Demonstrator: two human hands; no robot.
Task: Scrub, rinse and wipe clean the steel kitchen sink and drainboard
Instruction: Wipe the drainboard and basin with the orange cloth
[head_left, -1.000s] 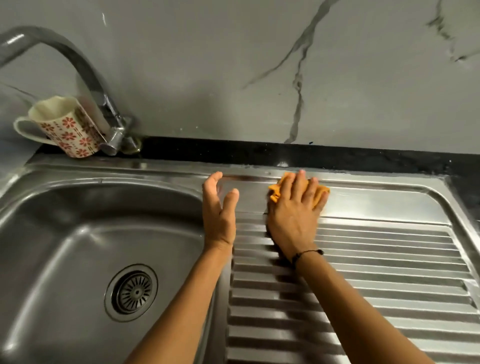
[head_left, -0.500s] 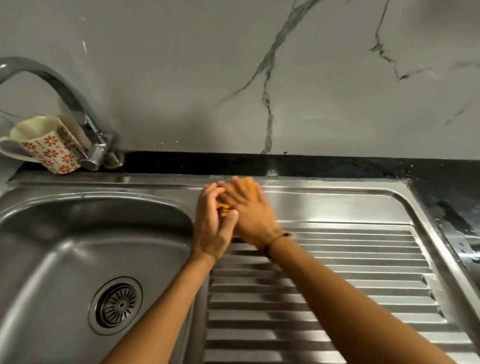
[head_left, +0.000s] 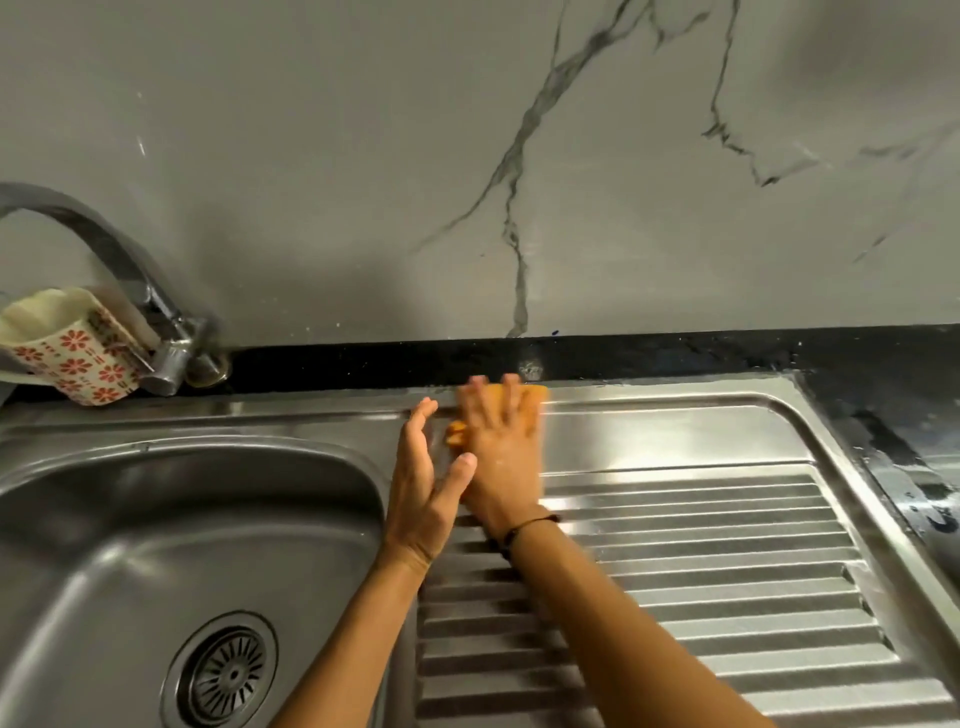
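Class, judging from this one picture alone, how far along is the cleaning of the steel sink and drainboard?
Looks done: the sink basin shows bare steel with no visible suds or debris, though its cleanliness can't be confirmed. In hand: the right hand presses an orange cloth flat on the drainboard at its back edge, while the left hand stays open beside it. Left: the ribbed part of the drainboard and the wet black counter nearby.

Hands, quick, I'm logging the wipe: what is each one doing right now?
Left hand: open, fingers straight, holding nothing.
Right hand: open, fingers spread flat, pressing the orange cloth onto the drainboard.
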